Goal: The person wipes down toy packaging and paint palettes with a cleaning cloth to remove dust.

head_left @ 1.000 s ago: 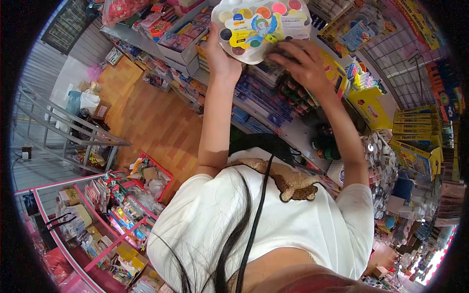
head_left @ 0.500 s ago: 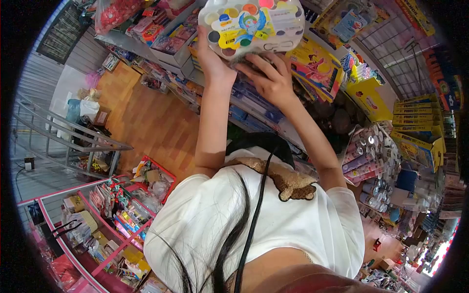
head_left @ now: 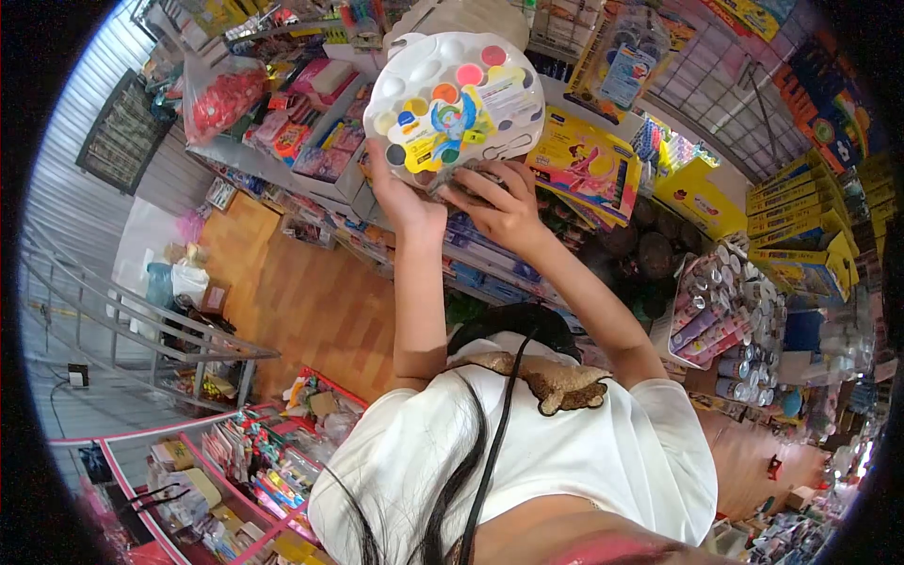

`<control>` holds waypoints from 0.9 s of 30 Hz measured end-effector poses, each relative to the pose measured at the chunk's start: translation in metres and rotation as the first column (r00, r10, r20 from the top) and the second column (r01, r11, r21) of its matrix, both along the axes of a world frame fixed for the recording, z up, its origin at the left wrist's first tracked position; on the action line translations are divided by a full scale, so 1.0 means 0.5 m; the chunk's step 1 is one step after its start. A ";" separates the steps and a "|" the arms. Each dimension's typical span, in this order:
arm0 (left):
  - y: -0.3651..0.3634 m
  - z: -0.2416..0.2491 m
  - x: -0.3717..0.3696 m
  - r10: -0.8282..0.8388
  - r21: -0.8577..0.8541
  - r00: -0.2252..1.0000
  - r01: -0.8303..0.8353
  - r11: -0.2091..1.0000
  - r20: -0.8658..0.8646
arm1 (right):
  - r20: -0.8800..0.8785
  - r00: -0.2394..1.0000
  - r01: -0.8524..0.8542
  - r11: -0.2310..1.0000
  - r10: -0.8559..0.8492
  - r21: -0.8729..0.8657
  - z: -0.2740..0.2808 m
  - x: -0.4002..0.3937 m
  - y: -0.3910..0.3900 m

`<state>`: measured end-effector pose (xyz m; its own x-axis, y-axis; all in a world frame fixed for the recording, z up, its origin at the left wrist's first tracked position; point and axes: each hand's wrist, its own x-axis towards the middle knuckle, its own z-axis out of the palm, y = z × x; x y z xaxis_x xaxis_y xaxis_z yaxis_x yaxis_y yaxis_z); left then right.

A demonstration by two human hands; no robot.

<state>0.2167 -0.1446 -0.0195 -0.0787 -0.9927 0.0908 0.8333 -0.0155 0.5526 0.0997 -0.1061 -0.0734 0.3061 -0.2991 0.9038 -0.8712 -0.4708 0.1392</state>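
Note:
A white paint palette (head_left: 405, 89) with round colour wells and a bird-printed label is held up in front of the shelf. My left hand (head_left: 410, 198) grips its lower left edge, fingers partly hidden behind it. At the lower edge, my right hand (head_left: 501, 205) has its fingers curled in against the palette; something greyish, perhaps wrapping, shows there, too small to make out. Just behind the palette are more white palettes (head_left: 461, 21), apparently stacked. Yellow colouring boxes (head_left: 589, 169) with a pink figure lie right of my right hand.
Red items in a clear bag (head_left: 221, 99) hang at the left, beside open cartons of small packets (head_left: 344, 137). Yellow boxes (head_left: 796, 202) are stacked at the right above rolled tubes (head_left: 711, 306). A metal railing (head_left: 141, 311) stands by the wooden floor (head_left: 301, 292).
In the view, the palette and both hands sit lower and further left. More of the shelf above shows, including the palettes behind. Both hands keep their hold.

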 end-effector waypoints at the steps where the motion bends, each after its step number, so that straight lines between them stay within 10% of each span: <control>1: -0.004 -0.002 0.004 -0.019 0.002 0.999 0.019 1.000 -0.033 | -0.047 0.999 0.005 1.000 -0.005 -0.008 0.007 -0.008 -0.003; 6: 0.000 0.004 0.000 0.058 -0.021 0.998 -0.059 0.998 -0.004 | -0.013 0.999 0.039 0.999 -0.038 0.011 0.060 -0.121 -0.021; 8: 0.000 0.003 0.002 0.054 -0.034 0.999 -0.053 0.998 0.010 | 0.186 0.960 0.208 0.978 -0.210 0.028 0.079 -0.153 -0.012; 11: -0.004 0.002 0.008 -0.004 0.008 0.999 0.005 1.000 -0.035 | 0.759 0.644 -0.206 0.977 0.098 0.048 0.095 -0.153 -0.042; 15: -0.017 0.001 0.004 0.099 0.091 0.990 -0.109 0.990 0.101 | 0.841 0.465 -0.605 0.793 0.276 0.074 0.140 -0.084 -0.048; 27: -0.059 -0.032 0.036 0.035 -0.032 0.981 -0.029 0.999 0.189 | 0.879 0.472 -0.417 0.895 0.064 0.158 0.076 -0.018 0.000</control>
<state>0.2347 -0.1739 -0.0355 -0.0656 -0.9922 0.1063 0.7132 0.0279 0.7004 0.0908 -0.1062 -0.0352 -0.4329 -0.6467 0.6280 -0.3233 -0.5389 -0.7778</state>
